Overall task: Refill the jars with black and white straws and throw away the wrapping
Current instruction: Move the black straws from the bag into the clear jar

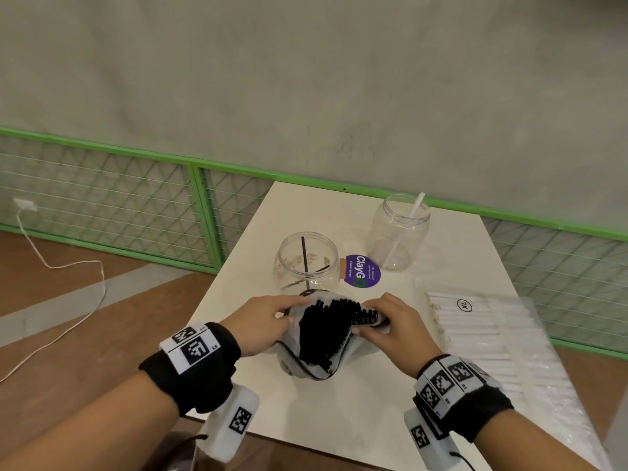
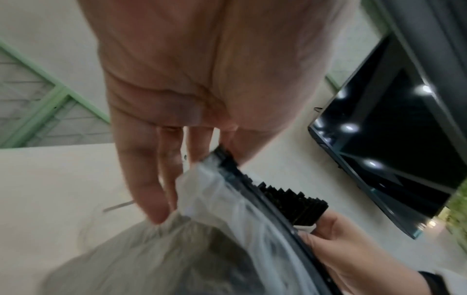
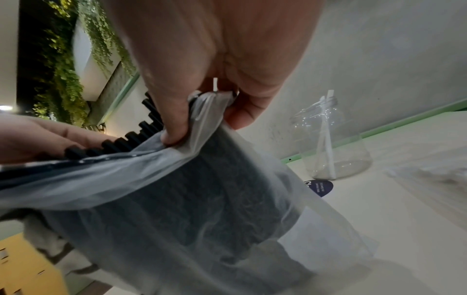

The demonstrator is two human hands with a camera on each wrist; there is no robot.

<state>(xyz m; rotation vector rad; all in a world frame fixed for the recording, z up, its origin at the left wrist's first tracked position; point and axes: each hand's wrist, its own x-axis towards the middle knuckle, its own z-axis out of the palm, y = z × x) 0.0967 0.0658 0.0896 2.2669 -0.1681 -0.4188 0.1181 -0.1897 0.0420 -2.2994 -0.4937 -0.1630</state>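
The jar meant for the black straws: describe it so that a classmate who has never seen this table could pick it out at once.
On the white table, look just beyond the hands, left of the purple sticker. The round, wide-mouthed jar stands there. Unlike the taller jar with its single white straw, this one holds black straws.

Both forearms are extended forward over the near edge of the table. The left hand (image 1: 263,321) and right hand (image 1: 396,322) are curled, each pinching one side of the wrapping (image 1: 319,363).
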